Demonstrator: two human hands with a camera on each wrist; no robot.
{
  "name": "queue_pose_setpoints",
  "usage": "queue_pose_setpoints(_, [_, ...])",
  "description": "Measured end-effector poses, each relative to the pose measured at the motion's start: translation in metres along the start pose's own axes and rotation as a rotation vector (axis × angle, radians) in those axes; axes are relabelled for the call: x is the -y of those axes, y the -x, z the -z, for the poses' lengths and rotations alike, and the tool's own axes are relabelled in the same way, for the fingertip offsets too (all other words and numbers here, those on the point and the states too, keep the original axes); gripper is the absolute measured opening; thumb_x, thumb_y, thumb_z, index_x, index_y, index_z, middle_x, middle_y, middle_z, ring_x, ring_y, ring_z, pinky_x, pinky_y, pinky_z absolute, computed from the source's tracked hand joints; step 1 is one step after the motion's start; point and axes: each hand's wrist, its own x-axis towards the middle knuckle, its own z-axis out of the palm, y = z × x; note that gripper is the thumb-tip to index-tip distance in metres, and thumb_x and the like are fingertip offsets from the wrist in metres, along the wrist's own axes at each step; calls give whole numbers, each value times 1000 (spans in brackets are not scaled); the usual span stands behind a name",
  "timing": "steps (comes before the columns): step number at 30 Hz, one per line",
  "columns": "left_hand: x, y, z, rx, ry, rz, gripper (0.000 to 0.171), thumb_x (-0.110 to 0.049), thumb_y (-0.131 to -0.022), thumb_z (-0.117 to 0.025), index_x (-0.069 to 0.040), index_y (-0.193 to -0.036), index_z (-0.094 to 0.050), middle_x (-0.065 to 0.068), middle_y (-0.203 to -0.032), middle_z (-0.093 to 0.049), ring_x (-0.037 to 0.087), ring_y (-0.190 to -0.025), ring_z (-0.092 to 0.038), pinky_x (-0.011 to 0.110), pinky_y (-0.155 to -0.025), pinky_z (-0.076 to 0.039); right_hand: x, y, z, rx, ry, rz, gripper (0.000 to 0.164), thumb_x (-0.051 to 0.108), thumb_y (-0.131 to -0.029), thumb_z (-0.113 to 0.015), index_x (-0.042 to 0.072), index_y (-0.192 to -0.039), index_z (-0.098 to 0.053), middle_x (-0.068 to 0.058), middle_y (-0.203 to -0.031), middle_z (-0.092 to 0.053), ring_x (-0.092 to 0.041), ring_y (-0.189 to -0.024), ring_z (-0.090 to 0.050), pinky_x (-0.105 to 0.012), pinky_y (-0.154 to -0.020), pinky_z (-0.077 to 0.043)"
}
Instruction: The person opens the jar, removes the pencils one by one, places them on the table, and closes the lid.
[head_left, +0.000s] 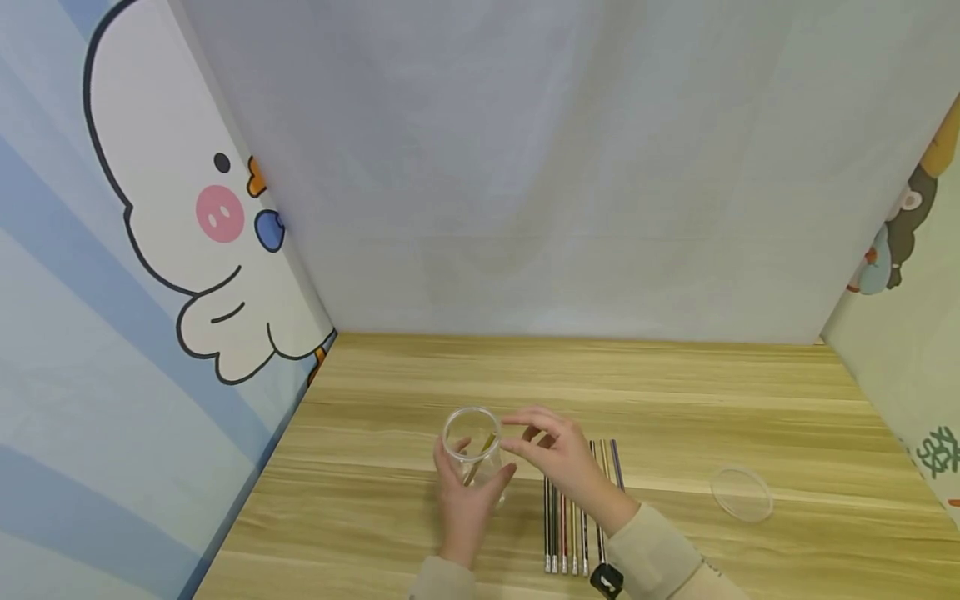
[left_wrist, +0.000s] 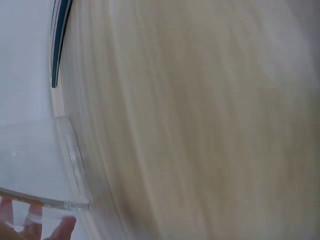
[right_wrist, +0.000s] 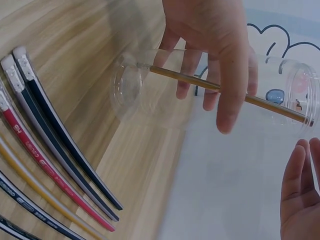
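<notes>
A clear plastic jar (right_wrist: 167, 114) stands upright at the middle of the table in the head view, its round mouth uncovered. My left hand (head_left: 467, 508) holds it, thumb on one side and fingers round the other. Inside leans a single gold-coloured pencil (right_wrist: 187, 79), slanting from the base up to the rim. Just right of the jar's mouth is my right hand (head_left: 558, 454), its fingers extended and nothing between them. Whether those fingertips touch the rim I cannot tell. Beneath the right forearm lies a row of several pencils (head_left: 563, 521), partly covered by it.
On the wooden table (head_left: 360, 467), a clear round lid (head_left: 741, 493) lies flat to the right. A small black object (head_left: 607, 578) is at the right sleeve, over the pencils' near ends. A pale grey backdrop (head_left: 525, 208) and printed side panels (head_left: 90, 333) surround the table.
</notes>
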Motion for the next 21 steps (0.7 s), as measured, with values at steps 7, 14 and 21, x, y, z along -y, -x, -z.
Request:
queue_pose_setpoints(7, [2,-5,12,114,-130,-28,97,-40,-71,-87,-28,-149,-31,5,-141,-57,40,-127,-54,63,-97,-50,6,-3,0,73,33,0,34,20,-87,-75,8,-119,-70,-14,-124,-67,-5,-86,-60,-20,-72,-55])
queue_pose_setpoints(14, [3,-10,20,223,-78,5,95,-42,-72,-86,-32,-149,-31,3,-144,-53,38,-131,-52,63,-103,-46,11,-5,-1,135,77,15,38,24,-87,-74,9,-122,-69,-13,-127,-66,-7,-86,-61,-23,-72,-56])
queue_pose_setpoints(21, [6,-16,28,335,-36,-9,94,-33,-75,-86,-32,-149,-29,6,-143,-52,37,-132,-47,62,-103,-47,14,-10,-1,206,226,119,41,23,-86,-75,6,-123,-67,-14,-128,-66,-5,-81,-62,-19,-69,-56])
